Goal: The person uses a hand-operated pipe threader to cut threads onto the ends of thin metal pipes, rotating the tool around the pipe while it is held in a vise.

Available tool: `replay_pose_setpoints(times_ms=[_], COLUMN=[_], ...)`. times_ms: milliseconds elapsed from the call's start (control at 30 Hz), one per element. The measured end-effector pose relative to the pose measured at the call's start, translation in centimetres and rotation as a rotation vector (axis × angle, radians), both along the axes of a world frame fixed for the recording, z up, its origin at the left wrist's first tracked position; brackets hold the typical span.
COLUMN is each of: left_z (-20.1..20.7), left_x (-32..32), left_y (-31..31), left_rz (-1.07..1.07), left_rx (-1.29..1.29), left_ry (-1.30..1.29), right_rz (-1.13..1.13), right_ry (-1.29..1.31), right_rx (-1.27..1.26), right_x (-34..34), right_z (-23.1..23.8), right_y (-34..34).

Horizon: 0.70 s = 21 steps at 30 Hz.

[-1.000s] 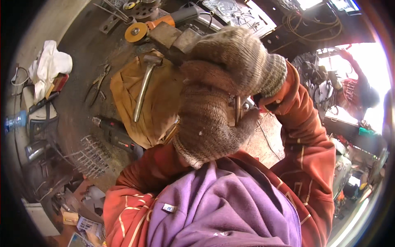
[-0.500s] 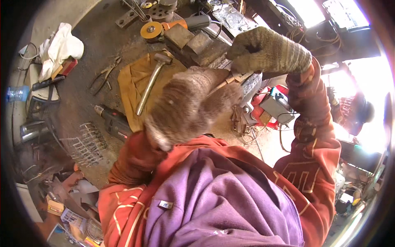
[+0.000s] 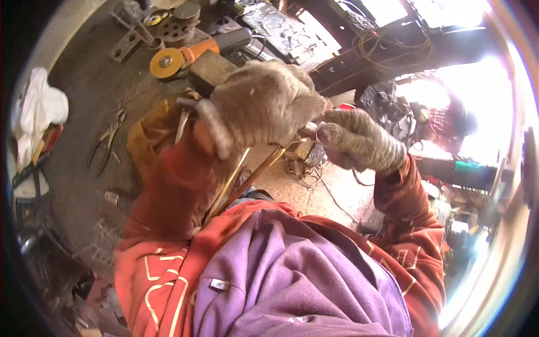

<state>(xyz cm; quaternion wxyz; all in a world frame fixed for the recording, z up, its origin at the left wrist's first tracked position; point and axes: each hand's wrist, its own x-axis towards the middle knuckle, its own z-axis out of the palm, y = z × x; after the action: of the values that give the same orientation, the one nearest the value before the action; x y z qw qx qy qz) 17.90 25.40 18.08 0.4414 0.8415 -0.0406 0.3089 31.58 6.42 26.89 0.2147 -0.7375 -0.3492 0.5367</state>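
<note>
Both my hands wear greyish knitted work gloves. My left hand [image 3: 264, 104] is closed, its fingertips by a small shiny metal piece [image 3: 308, 130]; what it grips is hidden under the glove. My right hand [image 3: 362, 140] pinches that metal piece from the other side. Below my left hand, two long thin brownish bars [image 3: 250, 178] slant down toward my body; I cannot tell whether the hand holds them. A hammer [image 3: 183, 121] lies behind my left wrist, partly covered by the arm, on a tan cloth [image 3: 147, 132].
An orange angle grinder [image 3: 196, 49] with a yellow disc [image 3: 166, 63] lies at the far side, near a metal block [image 3: 212, 68]. Pliers [image 3: 109, 137] lie to the left, and a white cloth [image 3: 45, 104] farther left. Cables [image 3: 306, 175] are on the floor to the right.
My left hand has moved up and away from my body; my right hand has come down nearer to me. The view has shifted, and the two slanting bars now show below the left hand.
</note>
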Motion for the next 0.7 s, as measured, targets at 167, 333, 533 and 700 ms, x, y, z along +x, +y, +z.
replay_pose_setpoints(times_ms=[167, 333, 533, 700], left_z=[2.4, -1.8, 1.0, 2.1], left_x=[8.5, 9.0, -2.6, -4.3], left_y=[1.3, -0.4, -11.4, -15.5], left_rz=[-0.553, -0.205, 0.39, 0.531], left_rx=[-0.15, -0.249, -0.209, 0.219], left_ry=[0.465, -0.347, -0.166, -0.04], right_rz=[-0.948, -0.26, -0.015, 0.549], right_ry=[-0.013, -0.34, -0.659, -0.668], right_rx=[0.378, 0.462, 0.863, 0.696], right_x=[-10.9, -4.7, 2.3, 1.1], right_z=[-3.3, -3.0, -1.5, -3.2], right_y=[-1.6, -3.2, 10.0, 15.3])
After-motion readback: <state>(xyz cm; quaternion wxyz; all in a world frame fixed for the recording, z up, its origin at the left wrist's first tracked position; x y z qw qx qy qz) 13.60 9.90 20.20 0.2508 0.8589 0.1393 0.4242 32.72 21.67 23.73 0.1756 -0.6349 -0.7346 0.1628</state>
